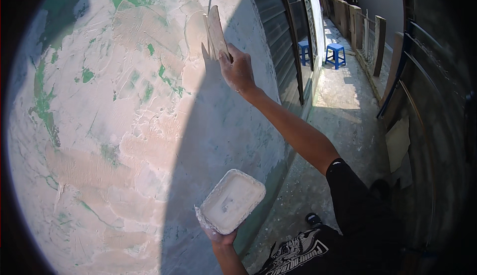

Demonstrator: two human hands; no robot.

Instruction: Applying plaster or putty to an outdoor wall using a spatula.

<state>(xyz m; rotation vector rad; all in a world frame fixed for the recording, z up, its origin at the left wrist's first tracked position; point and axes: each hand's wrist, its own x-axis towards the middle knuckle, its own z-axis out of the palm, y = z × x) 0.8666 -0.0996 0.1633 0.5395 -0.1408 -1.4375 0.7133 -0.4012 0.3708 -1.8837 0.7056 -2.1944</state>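
My right hand reaches up along the wall, its fingers closed round the handle of a plastering trowel. The trowel stands almost upright with its thin blade edge-on to me, at or very near the wall; whether it touches I cannot tell. Below, my left hand grips a shallow rectangular tray from underneath. White filler coats the tray's inside and rim, and a lump clings to its left edge. The wall is covered in uneven whitish and beige filler, with green paint showing through in patches.
Right of the plastered wall is a louvred window with a dark frame. A concrete walkway runs past it to a blue plastic stool. Low fence posts line the far side, and a flat board leans at the right.
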